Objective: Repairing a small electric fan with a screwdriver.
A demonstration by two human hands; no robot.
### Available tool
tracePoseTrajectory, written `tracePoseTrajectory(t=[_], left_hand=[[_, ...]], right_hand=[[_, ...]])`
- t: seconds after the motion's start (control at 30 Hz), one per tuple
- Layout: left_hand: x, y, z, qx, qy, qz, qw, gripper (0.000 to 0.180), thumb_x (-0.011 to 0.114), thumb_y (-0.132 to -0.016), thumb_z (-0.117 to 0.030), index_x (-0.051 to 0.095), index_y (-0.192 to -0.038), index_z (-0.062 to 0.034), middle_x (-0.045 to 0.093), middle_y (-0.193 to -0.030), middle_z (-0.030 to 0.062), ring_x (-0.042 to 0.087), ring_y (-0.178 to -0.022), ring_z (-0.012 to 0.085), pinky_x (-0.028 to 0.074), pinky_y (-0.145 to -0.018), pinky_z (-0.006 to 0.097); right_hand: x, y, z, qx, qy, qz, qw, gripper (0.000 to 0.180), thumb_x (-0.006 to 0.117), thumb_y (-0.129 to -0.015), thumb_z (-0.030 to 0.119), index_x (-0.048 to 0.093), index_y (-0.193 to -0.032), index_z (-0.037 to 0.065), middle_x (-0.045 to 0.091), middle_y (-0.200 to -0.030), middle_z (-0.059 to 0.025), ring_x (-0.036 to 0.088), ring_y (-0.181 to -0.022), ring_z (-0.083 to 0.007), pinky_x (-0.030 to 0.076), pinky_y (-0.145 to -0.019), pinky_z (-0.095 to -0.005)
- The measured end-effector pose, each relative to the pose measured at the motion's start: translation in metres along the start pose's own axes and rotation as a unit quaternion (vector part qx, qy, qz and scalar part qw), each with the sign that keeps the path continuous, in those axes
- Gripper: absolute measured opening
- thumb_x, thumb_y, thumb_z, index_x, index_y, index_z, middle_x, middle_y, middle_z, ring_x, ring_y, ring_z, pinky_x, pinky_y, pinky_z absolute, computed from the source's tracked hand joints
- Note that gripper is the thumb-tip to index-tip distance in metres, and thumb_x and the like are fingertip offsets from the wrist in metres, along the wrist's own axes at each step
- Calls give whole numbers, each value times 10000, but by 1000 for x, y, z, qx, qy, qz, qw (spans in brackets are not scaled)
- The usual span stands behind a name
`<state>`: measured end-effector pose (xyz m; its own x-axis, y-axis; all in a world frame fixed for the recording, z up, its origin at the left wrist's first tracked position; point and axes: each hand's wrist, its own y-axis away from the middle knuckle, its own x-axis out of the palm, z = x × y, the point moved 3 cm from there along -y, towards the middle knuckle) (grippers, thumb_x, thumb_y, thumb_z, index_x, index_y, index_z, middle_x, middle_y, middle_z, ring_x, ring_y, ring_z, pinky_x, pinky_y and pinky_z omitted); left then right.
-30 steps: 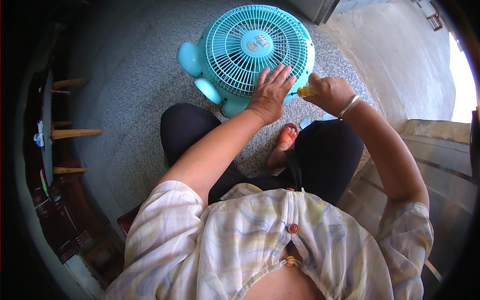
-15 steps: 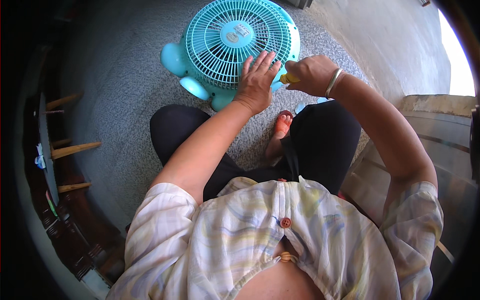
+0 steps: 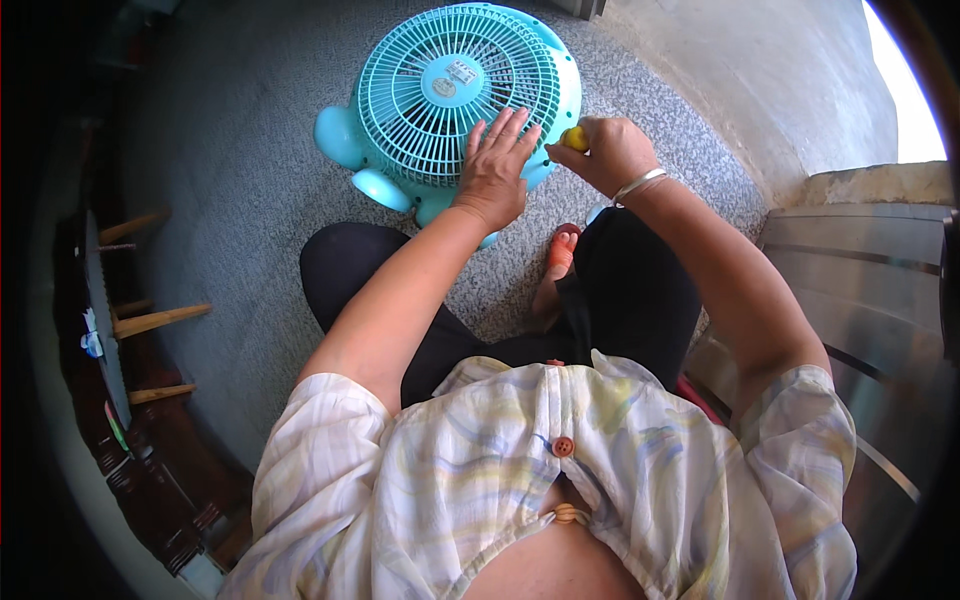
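A turquoise fan with a round slatted grille lies flat on the floor in front of my knees. My left hand is open, its fingers spread and laid on the near right part of the grille. At the fan's right rim, my right hand is closed around a screwdriver with a yellow handle. Most of the screwdriver is hidden by my fingers, and its shaft cannot be made out. Rounded turquoise lobes stick out from the fan's near left side.
Speckled grey floor surrounds the fan. A wooden-legged stool lies on its side at the left. To the right are a low ledge and grey panels. My sandalled foot rests close to the fan.
My right hand has shifted left and slightly down with the screwdriver, its wrist turned. The fan and my left hand appear a little farther left in the picture.
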<state>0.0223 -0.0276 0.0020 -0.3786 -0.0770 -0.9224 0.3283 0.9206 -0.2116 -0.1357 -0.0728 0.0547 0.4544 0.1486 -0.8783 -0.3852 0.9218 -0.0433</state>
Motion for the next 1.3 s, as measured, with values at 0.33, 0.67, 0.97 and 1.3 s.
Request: tracePoseTrajectory(t=[0.33, 0.67, 0.97, 1.3], left_hand=[[-16, -2, 5, -15, 77, -17, 997, 634, 654, -702, -88, 443, -1300, -88, 362, -1400, 106, 299, -1320, 299, 172, -1088, 473], [-15, -7, 4, -64, 6, -50, 997, 817, 740, -657, -128, 329, -1362, -83, 264, -1374, 228, 278, -1262, 398, 259, -1033, 455], [-5, 10, 10, -69, -51, -64, 994, 757, 685, -709, -53, 339, -1379, -121, 290, -1413, 191, 262, -1315, 350, 240, -1049, 441], [0, 42, 21, -27, -55, -25, 998, 665, 610, -739, -21, 405, -1349, -192, 342, -1416, 101, 311, -1311, 276, 202, -1072, 426]], right_hand=[[-52, 1, -58, 8, -149, -111, 983, 344, 711, -744, 337, 633, -725, 3, 593, -566, -81, 566, -490, -149, 474, -512, -301], [-40, -39, -88, 20, -288, -114, 951, 345, 685, -767, 329, 645, -823, -9, 617, -645, -75, 593, -551, -135, 471, -522, -263], [-42, -27, -85, -32, -232, -126, 964, 279, 681, -748, 285, 628, -796, 15, 592, -625, -61, 567, -558, -130, 458, -543, -263], [-26, -4, -59, -69, -222, -13, 973, 281, 677, -732, 257, 623, -823, -3, 634, -675, -98, 619, -590, -163, 505, -581, -277]])
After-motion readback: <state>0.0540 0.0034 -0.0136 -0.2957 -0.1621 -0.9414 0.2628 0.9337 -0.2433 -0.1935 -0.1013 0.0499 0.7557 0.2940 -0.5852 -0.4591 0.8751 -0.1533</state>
